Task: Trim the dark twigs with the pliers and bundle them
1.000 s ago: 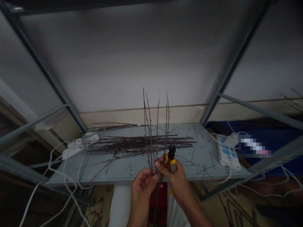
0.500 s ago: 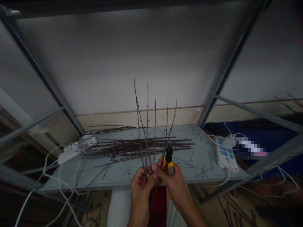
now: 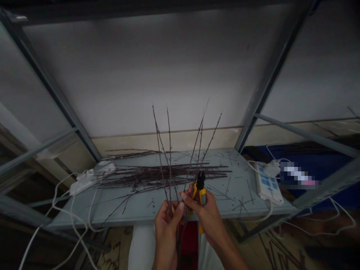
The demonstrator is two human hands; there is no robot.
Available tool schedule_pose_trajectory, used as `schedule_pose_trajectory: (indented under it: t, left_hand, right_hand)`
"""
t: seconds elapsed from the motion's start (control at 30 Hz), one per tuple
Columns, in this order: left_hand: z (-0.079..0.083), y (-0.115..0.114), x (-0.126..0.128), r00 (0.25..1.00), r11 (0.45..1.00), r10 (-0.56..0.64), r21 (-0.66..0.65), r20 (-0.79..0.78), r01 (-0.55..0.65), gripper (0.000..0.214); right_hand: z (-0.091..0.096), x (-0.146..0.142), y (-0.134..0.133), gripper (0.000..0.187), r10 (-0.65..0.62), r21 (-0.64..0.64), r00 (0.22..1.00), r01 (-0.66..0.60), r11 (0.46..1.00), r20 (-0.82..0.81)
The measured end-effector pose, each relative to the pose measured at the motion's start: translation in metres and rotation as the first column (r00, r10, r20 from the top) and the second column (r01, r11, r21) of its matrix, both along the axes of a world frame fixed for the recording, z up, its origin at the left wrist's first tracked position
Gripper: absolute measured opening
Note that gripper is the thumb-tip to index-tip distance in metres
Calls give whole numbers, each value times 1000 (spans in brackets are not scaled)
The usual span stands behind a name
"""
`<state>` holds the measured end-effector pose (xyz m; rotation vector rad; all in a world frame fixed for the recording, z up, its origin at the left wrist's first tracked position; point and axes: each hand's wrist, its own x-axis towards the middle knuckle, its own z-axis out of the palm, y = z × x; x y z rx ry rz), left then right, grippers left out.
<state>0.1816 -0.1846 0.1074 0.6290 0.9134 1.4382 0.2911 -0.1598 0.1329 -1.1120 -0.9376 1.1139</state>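
Note:
Near the front edge of the shelf, my left hand (image 3: pixel 168 222) is closed round thin dark twigs (image 3: pixel 170 157) that stand up and lean slightly left. Close beside it, my right hand (image 3: pixel 206 212) grips yellow-and-black pliers (image 3: pixel 201 195), their black jaws pointing up. Its thumb and fingers also pinch more twigs (image 3: pixel 198 150), which fan out to the right. The lower ends of the twigs run down between my hands, partly hidden. Behind them a pile of twigs (image 3: pixel 152 174) lies across the grey shelf (image 3: pixel 129 213).
White power strips stand at the left (image 3: pixel 84 182) and right (image 3: pixel 268 183) of the shelf, with loose white cables (image 3: pixel 71 225) hanging. Cut twig bits (image 3: pixel 227 187) are scattered at right. Metal posts (image 3: pixel 270 82) frame both sides. More sticks (image 3: pixel 281 249) lie on the floor.
The upright twigs have parted into a left and a right group. One middle twig has swung right to join those in my right hand. The pliers remain in that hand.

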Motion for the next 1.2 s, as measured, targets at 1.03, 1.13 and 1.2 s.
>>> schedule_pose_trajectory:
  t: [1.03,1.13,1.2]
  left_hand:
    - [-6,16,5,987,999,49,-1,-154,-50,35]
    - [0,13,6,986,999,54,5,-155,-54,36]
    - [4,12,6,988,999,47,-3,-150,-48,37]
  right_hand:
    - [2,77,6,39,-333,277,-166,-290,916,928]
    - [4,76,6,44,-335,248,-241,-328,911,911]
    - [2,76,6,47,-344,246,-262,-344,906,901]
